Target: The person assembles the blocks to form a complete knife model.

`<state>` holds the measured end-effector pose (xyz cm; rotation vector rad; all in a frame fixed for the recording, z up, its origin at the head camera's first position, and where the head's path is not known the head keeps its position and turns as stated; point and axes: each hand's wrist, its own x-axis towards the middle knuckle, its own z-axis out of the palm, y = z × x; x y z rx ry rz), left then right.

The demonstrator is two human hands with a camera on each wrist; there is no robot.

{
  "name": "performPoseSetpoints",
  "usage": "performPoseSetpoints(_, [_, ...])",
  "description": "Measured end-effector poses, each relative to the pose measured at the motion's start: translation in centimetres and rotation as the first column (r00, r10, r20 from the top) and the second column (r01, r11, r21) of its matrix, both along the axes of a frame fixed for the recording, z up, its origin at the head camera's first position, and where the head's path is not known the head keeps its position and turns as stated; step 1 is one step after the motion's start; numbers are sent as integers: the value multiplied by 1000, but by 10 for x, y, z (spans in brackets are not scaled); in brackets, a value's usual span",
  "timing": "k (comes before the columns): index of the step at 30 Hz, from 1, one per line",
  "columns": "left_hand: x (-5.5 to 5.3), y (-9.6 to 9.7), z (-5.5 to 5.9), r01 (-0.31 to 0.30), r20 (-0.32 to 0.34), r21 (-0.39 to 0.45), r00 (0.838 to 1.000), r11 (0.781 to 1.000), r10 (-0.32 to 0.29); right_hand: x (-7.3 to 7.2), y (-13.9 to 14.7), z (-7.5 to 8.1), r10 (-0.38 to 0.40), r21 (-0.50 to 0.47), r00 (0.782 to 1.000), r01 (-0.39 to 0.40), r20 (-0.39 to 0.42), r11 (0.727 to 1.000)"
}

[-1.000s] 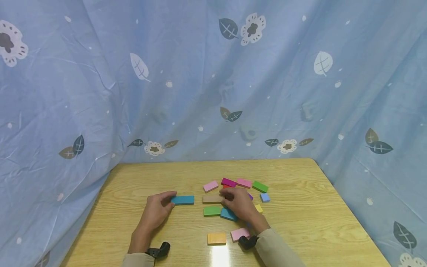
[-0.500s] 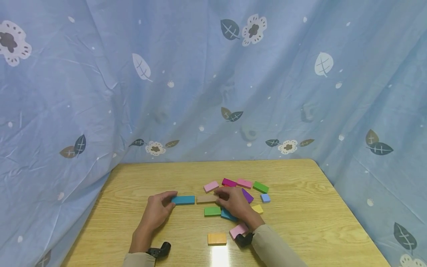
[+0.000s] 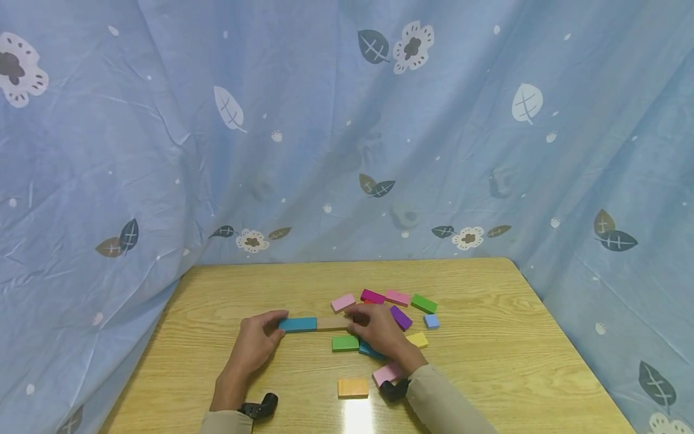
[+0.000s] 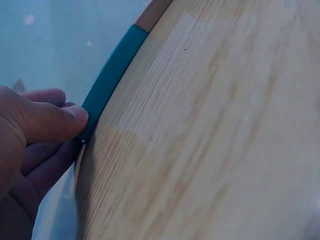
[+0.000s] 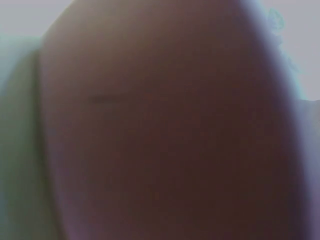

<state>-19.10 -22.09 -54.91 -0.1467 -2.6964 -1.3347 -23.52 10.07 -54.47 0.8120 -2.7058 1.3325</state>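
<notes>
My left hand point(image 3: 256, 340) pinches the left end of a blue block point(image 3: 298, 325) lying flat on the table; the left wrist view shows the thumb on this teal-looking block point(image 4: 112, 77). End to end with it lies a plain wooden block point(image 3: 332, 324), its left end against the blue one's right end. My right hand point(image 3: 382, 330) pinches the wooden block's right end, which its fingers cover. Under the right hand a second blue block point(image 3: 370, 349) and a red block point(image 3: 373, 302) are partly hidden. The right wrist view is filled by blurred skin.
Around the right hand lie pink point(image 3: 343, 303), magenta point(image 3: 373, 296), green point(image 3: 424, 304), purple point(image 3: 401, 318) and yellow point(image 3: 418, 340) blocks, plus a small blue cube point(image 3: 431, 321). Nearer are a green block point(image 3: 345, 343), an orange block point(image 3: 353, 388) and a pink block point(image 3: 387, 374). A curtain point(image 3: 325, 120) hangs behind the table point(image 3: 217, 283).
My right hand has slid the wooden block left until its end meets the blue block. The near pink block, beside the right wrist, has turned and shifted slightly. My left hand has stayed in place.
</notes>
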Motion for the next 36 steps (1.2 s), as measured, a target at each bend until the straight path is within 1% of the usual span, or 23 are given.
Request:
performPoseSetpoints(22, [0,-1,1,-5,12,24,1000,1000,5,2,-1,2,-2,-1,1000,2,13,1000])
performPoseSetpoints(36, [0,-1,2,-5,5,18,1000,1000,5,2,-1,4,-5,3,1000,5,25,1000])
